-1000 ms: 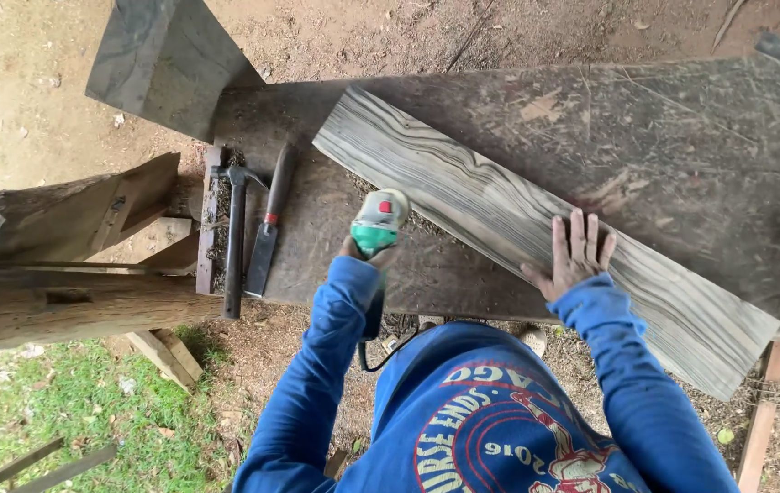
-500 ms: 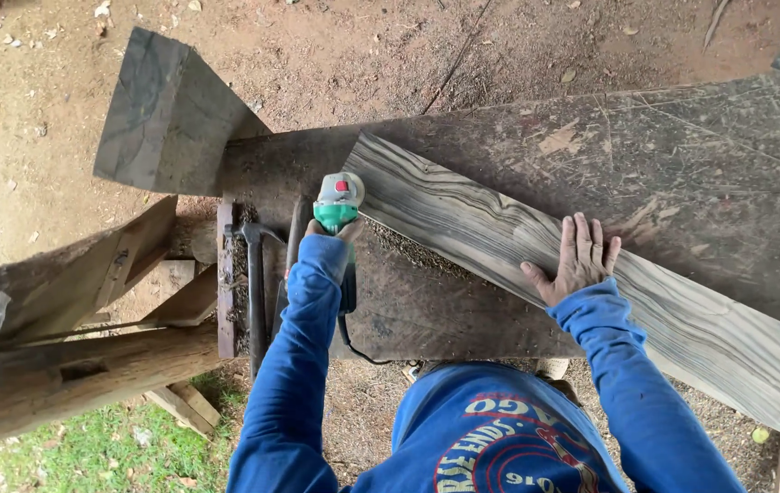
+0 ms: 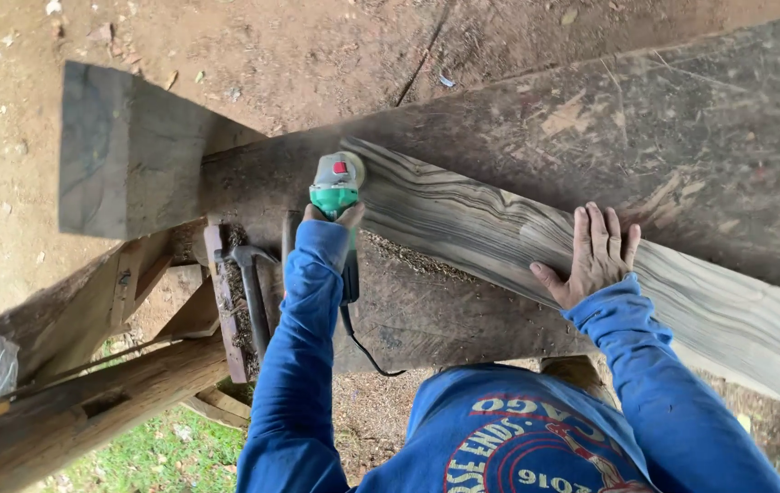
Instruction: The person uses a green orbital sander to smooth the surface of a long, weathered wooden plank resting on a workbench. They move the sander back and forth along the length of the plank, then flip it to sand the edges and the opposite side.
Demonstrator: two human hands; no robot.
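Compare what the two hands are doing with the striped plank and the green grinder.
The left hand is closed around the green grinder at the plank's far end; the right hand holds nothing. The left hand's fingers are curled in a grip, while the right hand lies flat, fingers spread, palm down on the striped plank. The left arm reaches out nearly straight; the right arm bends closer to the body. Both wear blue sleeves.

Bare slab (image 3: 682, 137) open beyond plank (image 3: 500, 228); hammer (image 3: 251, 292) and wood block (image 3: 125, 155) crowd left side.

Grinder (image 3: 336, 185) on striped plank (image 3: 500, 237)
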